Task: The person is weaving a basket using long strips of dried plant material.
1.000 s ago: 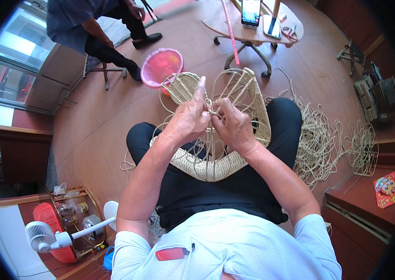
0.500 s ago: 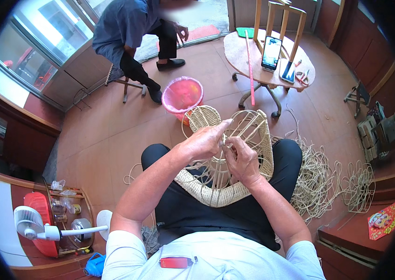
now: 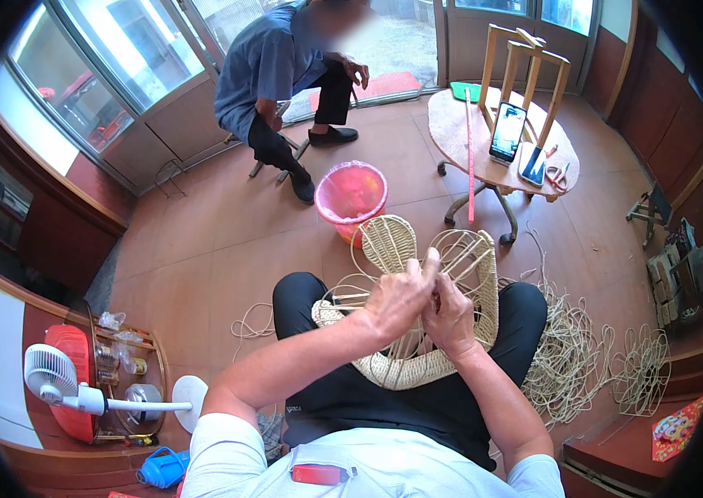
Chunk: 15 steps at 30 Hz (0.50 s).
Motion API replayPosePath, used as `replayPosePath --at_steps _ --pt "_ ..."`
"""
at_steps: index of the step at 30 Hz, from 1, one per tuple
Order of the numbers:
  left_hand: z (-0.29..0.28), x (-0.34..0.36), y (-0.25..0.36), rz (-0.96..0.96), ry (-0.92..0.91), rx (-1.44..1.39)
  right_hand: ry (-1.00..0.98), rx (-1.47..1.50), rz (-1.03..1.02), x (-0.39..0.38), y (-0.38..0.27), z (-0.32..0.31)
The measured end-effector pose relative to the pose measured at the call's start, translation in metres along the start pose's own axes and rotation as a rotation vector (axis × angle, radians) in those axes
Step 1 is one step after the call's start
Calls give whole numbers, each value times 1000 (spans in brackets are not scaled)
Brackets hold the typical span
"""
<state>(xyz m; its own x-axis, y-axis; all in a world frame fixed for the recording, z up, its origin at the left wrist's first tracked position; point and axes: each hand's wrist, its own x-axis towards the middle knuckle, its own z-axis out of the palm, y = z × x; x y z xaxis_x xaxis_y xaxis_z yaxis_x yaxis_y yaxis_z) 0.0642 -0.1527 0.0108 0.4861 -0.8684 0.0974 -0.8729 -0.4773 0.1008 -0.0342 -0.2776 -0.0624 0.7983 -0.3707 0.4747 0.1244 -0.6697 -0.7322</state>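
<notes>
A pale woven frame [image 3: 418,371] of cord rests across my lap, with a thick curved rim and thin ribs [image 3: 469,261] running towards its middle. At its far left sits a tightly woven oval panel [image 3: 388,242]. Over the middle of the ribs, my left hand [image 3: 400,300] is closed, its fingertips meeting those of the other hand. My right hand [image 3: 451,317] pinches beside it, thumb and fingers bent in. Both seem to grip the cord strands at the crossing, though the fingers mostly hide the exact spot.
Loose cord [image 3: 566,357] lies heaped on the floor at my right. Beyond my knees stands a pink lined bucket [image 3: 351,192]. A round table [image 3: 451,133] holds phones, scissors and a wooden stand. Another person [image 3: 273,75] sits at far left. A white fan [image 3: 53,373] stands at left.
The view has tilted up and shifted left, so the room sits lower and further right. My left hand's outstretched fingers have curled in, and both hands have drawn closer together.
</notes>
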Motion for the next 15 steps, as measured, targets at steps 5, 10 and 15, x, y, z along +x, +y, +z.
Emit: replayPosePath --at_steps 5,10,15 --pt "12 -14 -9 203 256 95 31 4 -86 2 -3 1" --pt "7 -14 -17 281 267 170 25 -13 -100 0 4 3" --pt "9 -7 -27 408 297 264 -7 -25 -40 4 -4 0"
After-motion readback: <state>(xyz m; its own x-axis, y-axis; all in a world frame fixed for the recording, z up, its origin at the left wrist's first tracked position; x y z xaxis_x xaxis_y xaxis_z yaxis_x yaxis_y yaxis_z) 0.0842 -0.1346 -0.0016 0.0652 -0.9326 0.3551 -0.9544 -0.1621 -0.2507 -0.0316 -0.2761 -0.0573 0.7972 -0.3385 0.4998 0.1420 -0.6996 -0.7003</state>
